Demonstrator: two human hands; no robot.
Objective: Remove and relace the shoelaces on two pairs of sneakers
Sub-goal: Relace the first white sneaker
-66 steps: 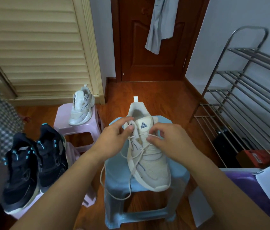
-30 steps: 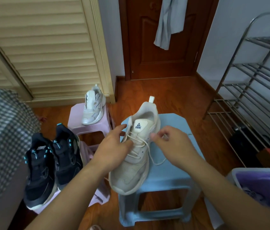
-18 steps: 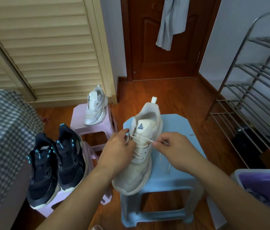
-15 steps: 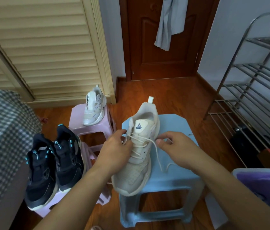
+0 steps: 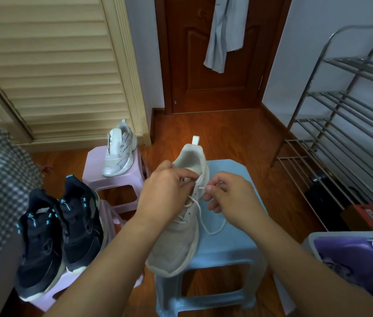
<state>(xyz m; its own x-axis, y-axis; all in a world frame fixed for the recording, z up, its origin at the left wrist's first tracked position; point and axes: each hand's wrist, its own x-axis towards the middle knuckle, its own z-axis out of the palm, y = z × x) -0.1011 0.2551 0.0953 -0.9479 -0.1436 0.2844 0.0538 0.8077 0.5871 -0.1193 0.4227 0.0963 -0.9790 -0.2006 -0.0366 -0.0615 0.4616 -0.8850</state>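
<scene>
- At frame centre, a beige sneaker (image 5: 181,229) lies on a light blue plastic stool (image 5: 226,248), toe toward the viewer.
- The left hand (image 5: 164,197) curls over the tongue; it seems to pinch something there, but the view hides it.
- The right hand (image 5: 229,197) pinches the white shoelace (image 5: 203,223) beside the upper eyelets.
- Black sneakers (image 5: 55,236) sit lower left.

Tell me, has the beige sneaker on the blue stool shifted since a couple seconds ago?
Yes. The beige sneaker has swung toward the blue stool's left edge; its toe now overhangs the front left corner.
</scene>
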